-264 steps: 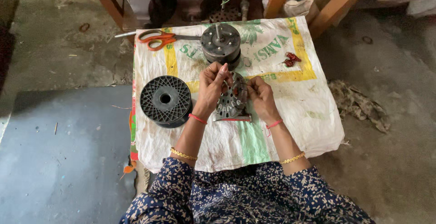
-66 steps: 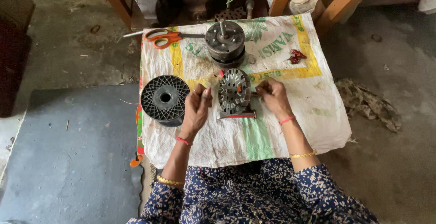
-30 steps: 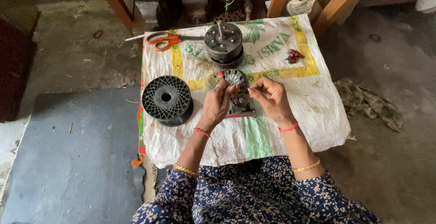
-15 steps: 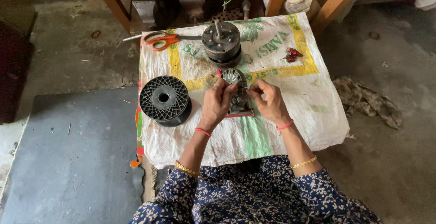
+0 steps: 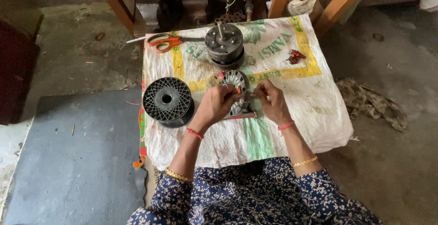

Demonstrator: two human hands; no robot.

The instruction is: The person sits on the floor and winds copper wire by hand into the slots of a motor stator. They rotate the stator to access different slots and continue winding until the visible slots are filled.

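Motor core (image 5: 236, 82): slotted metal ring, propped up on a small stand in the middle of the sack-covered table (image 5: 319, 115), between both hands.
Handling: looks heavy and rigid, pretty sure the thin windings are the delicate bit, so grab it by the outer rim.
Left hand (image 5: 214, 107): fingers curled snug on the ring's left edge.
Right hand (image 5: 272, 102): fingertips pinched at the right edge; can't tell what's in them.
Nearby: black spool (image 5: 167, 101), motor housing (image 5: 224, 45), orange scissors (image 5: 165, 42).
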